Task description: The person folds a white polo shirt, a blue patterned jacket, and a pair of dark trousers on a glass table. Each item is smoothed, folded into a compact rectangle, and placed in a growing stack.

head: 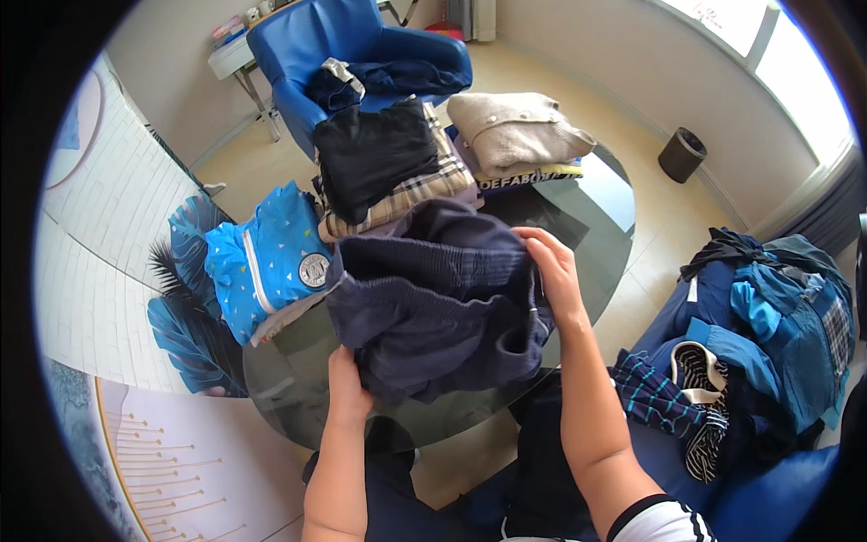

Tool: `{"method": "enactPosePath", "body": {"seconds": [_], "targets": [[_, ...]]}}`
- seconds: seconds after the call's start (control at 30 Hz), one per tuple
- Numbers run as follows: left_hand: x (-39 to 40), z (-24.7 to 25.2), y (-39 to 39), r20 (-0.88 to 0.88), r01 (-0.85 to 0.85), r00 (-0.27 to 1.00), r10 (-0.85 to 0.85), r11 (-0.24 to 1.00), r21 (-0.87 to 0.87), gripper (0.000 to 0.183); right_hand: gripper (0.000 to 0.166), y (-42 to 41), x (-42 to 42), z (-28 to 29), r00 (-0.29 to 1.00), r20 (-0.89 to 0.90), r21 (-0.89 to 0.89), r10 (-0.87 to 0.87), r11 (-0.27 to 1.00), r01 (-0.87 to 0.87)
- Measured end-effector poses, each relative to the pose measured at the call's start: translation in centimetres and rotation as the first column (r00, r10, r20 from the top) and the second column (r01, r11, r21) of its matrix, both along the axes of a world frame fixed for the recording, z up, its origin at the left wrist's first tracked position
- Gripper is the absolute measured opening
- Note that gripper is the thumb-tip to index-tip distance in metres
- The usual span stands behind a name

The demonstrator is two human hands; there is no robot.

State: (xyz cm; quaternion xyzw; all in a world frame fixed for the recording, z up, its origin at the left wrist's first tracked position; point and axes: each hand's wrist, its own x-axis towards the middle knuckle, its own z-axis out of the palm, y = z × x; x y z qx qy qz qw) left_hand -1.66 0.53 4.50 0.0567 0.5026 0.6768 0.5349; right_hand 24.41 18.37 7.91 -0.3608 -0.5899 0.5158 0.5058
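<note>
A pair of dark navy trousers with an elastic waistband (433, 318) is held up in front of me, its waist opening gaping. My left hand (349, 383) grips the cloth at its lower left, the fingers partly hidden by the fabric. At the upper right edge my right hand (552, 274) is closed on the same garment. Below it lies the oval glass table top (298, 393). Just beyond, a folded black garment (376, 159) tops a stack with a beige checked garment (433, 186). To the left rests a folded bright blue zipped jacket (271, 254).
A beige buttoned knit (515, 132) tops another stack at the table's far right. Loose clothes (765, 325) are heaped on a blue seat (779, 474) at my right. Farther off stand a blue armchair (318, 47) holding dark clothes (406, 78) and a dark waste bin (682, 156).
</note>
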Motion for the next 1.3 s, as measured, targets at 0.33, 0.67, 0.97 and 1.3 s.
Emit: {"method": "enactPosePath", "body": {"seconds": [0.33, 0.67, 0.97, 1.3], "targets": [[2.8, 0.3, 0.7, -0.934, -0.033, -0.355, -0.041, 0.999, -0.031, 0.055, 0.039, 0.2, 2.1, -4.0, 0.218, 0.976, 0.022, -0.003, 0.996, -0.086], [-1.5, -1.8, -0.3, -0.989, 0.053, 0.137, -0.048, 0.998, -0.041, 0.024, 0.020, 1.6, 1.0, 0.2, 0.725, 0.453, -0.362, 0.519, 0.850, -0.382], [-3.9, -3.0, -1.7, -0.994, -0.401, -0.070, -0.089, 0.915, -0.054, 0.018, 0.017, 5.4, 4.6, -4.9, 0.573, 0.433, 0.662, -0.696, 0.677, 0.321], [-0.5, -1.0, -1.6, -0.960, -0.025, 0.183, -0.213, 0.975, -0.221, 0.072, 0.049, -12.7, -10.7, -6.1, 0.643, 0.520, 0.145, 0.561, 0.684, -0.714]]}}
